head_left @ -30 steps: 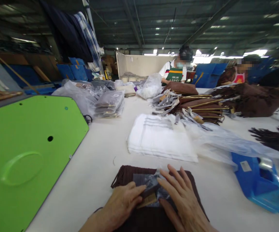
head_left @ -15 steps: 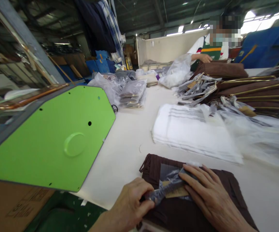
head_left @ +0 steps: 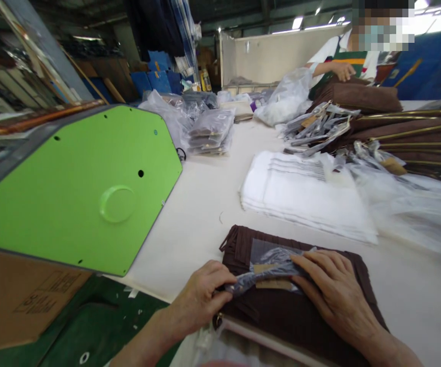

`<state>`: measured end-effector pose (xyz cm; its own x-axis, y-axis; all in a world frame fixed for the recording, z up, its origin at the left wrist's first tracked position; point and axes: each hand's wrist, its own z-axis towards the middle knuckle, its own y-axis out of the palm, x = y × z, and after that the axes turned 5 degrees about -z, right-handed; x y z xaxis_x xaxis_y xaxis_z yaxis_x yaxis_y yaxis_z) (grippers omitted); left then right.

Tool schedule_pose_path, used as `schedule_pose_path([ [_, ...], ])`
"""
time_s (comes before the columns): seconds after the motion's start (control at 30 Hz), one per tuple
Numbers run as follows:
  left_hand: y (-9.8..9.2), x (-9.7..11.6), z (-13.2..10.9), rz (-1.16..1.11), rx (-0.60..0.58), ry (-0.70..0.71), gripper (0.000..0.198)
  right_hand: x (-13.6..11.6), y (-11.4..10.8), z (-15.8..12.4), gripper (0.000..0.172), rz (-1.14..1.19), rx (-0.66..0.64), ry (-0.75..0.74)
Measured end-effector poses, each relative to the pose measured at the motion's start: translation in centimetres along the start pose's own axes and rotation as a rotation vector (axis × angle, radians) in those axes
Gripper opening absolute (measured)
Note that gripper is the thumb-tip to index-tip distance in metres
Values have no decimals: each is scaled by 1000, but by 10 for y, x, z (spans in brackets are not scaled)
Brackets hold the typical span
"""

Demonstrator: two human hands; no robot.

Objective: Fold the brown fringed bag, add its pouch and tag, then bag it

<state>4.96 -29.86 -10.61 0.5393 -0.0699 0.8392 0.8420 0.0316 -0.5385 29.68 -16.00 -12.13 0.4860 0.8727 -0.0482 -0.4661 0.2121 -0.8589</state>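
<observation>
A dark brown fringed pouch (head_left: 277, 316) lies on the table in front of me, with a metal zipper pull at its lower left corner. Across it runs a grey strap in crumpled clear plastic (head_left: 258, 276), and a tan paper tag (head_left: 274, 283) shows beneath. My left hand (head_left: 205, 288) is closed, pinching the left end of the wrapped strap between thumb and fingers. Stretched flat, the fingers of my right hand (head_left: 331, 285) rest on the strap's right end and on the pouch.
White cloths (head_left: 293, 193) are stacked beyond the pouch, beside clear plastic bags (head_left: 422, 214). Brown zippered pouches (head_left: 415, 132) pile up at right, near a co-worker's hand (head_left: 343, 70). Bagged items (head_left: 211, 130) lie farther back. A green machine panel (head_left: 79, 199) borders the left side.
The view has tilted downward, showing more of the pouch's lower edge. My left hand has shifted slightly left with the strap's end, and the strap lies straighter. The co-worker's hand has moved.
</observation>
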Motion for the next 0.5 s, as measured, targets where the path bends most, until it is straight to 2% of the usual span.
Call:
schedule_pose_path([
  [0.13, 2, -5, -5, -53, 73, 49, 37, 1, 1, -2, 31, 32, -21, 13],
  [0.27, 9, -12, -9, -42, 201, 207, 22, 0, 1, -2, 37, 57, -20, 29],
  [0.37, 13, -15, -11, -31, 273, 316, 19, -1, 0, -2, 39, 63, -18, 26],
  [0.5, 18, -19, -16, -23, 349, 311, 17, -1, -1, 0, 39, 33, -13, -8],
])
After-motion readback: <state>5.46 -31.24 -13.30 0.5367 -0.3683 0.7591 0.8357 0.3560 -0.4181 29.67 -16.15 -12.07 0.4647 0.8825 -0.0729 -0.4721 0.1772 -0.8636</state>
